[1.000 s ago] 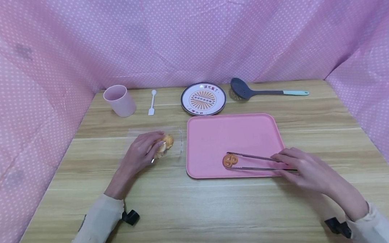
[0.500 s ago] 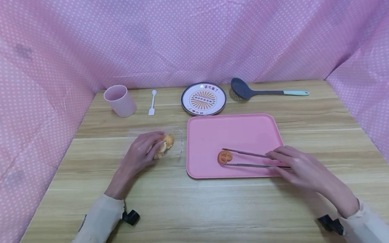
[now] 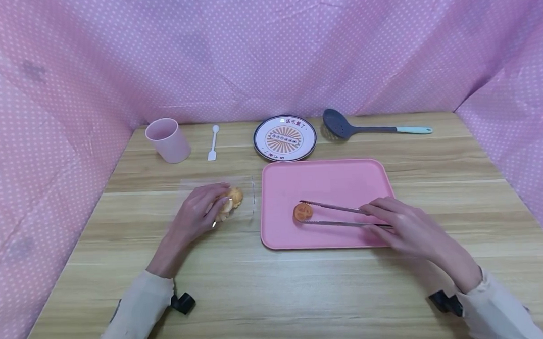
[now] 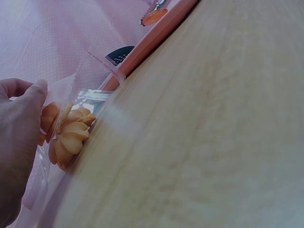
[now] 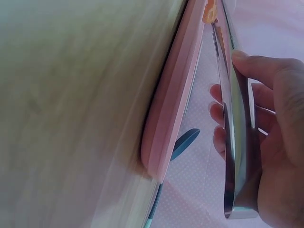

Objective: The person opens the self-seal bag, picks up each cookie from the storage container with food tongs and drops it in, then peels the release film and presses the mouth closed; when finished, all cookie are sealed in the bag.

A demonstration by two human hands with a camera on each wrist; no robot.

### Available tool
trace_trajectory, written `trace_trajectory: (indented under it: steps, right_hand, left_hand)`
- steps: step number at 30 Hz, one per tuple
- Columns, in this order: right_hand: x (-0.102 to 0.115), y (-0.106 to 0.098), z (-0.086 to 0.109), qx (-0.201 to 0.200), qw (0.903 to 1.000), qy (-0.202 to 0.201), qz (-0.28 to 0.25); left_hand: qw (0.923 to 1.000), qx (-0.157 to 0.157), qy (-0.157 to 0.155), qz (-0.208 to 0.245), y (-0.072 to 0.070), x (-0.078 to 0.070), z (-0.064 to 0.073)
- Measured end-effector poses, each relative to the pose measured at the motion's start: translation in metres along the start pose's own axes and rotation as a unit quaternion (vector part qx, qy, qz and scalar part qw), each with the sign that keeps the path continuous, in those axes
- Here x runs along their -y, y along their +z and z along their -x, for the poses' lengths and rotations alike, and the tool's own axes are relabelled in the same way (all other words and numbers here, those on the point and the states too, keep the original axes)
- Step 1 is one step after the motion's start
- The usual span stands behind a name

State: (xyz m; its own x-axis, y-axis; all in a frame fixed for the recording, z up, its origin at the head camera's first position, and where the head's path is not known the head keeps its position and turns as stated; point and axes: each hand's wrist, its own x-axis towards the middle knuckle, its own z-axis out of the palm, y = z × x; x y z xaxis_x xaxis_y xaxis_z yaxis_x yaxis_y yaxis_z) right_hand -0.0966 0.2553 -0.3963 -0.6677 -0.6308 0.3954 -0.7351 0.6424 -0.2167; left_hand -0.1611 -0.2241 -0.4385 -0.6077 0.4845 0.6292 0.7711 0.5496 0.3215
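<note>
My left hand grips a clear plastic bag left of the tray. Several pale, flower-shaped cookies lie inside the bag, partly hidden by my fingers in the head view. With my right hand I hold metal tongs, thumb on one arm and fingers on the other. Between the tongs' tips is a round brown pretzel-shaped cookie. It is over the left-middle part of the pink tray; whether it touches the tray I cannot tell.
A decorated plate stands just behind the tray. A dark skimmer lies at the back right. Farther left are a small white scoop and a pink cup. Pink dotted cloth surrounds the wooden table.
My right hand, the tongs and the pretzel-shaped cookie have moved left and slightly toward the back over the tray. My left hand stays at the bag, nearly still.
</note>
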Motion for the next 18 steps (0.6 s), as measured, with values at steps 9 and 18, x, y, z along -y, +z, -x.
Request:
trace_trajectory:
  steps: [9,18]
  right_hand:
    - [0.001,0.008,-0.017,0.006,0.9999,-0.002,-0.014]
    - [0.002,0.014,-0.032,-0.001,0.9995,-0.018,-0.025]
  left_hand:
    - [0.9996,-0.01,0.025,0.003,0.001,0.002,0.0]
    - [0.9996,-0.014,0.023,0.006,0.002,0.003,0.0]
